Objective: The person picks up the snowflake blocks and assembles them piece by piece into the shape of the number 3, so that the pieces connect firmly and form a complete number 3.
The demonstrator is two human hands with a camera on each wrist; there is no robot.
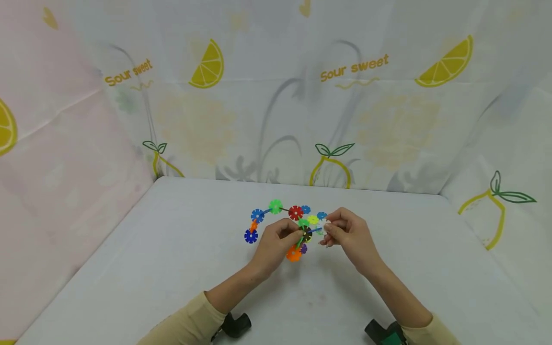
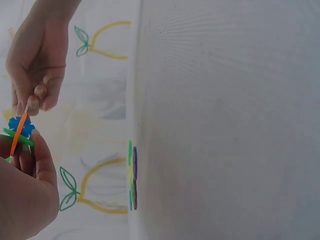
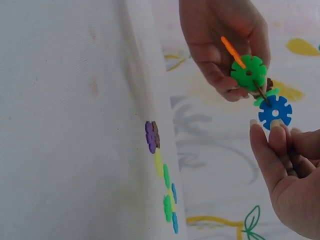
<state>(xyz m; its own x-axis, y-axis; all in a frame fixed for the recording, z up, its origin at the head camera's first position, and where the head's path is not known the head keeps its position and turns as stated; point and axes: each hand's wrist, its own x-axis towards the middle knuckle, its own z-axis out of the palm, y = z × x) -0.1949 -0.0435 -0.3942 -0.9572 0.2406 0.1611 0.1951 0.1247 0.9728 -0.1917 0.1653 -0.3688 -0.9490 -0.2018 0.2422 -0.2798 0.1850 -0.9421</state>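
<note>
My left hand (image 1: 278, 242) pinches a linked chain of slotted plastic discs. From it the chain arcs back past a red disc (image 1: 295, 212), a light green disc (image 1: 276, 206) and a blue disc (image 1: 258, 215) to a dark blue disc (image 1: 251, 235). An orange disc (image 1: 294, 254) is just below the left fingers. In the right wrist view, a green disc (image 3: 248, 73) and another blue disc (image 3: 275, 113) show between the hands. My right hand (image 1: 350, 235) pinches a white disc (image 1: 326, 225) beside the blue one; its fingers partly cover it.
Loose discs lie on the white table (image 1: 172, 249) beyond the hands, among them a yellow disc (image 1: 313, 219) and a purple disc (image 3: 150, 136). A lemon-print cloth (image 1: 258, 120) stands behind the table. Black devices (image 1: 237, 326) sit at the wrists.
</note>
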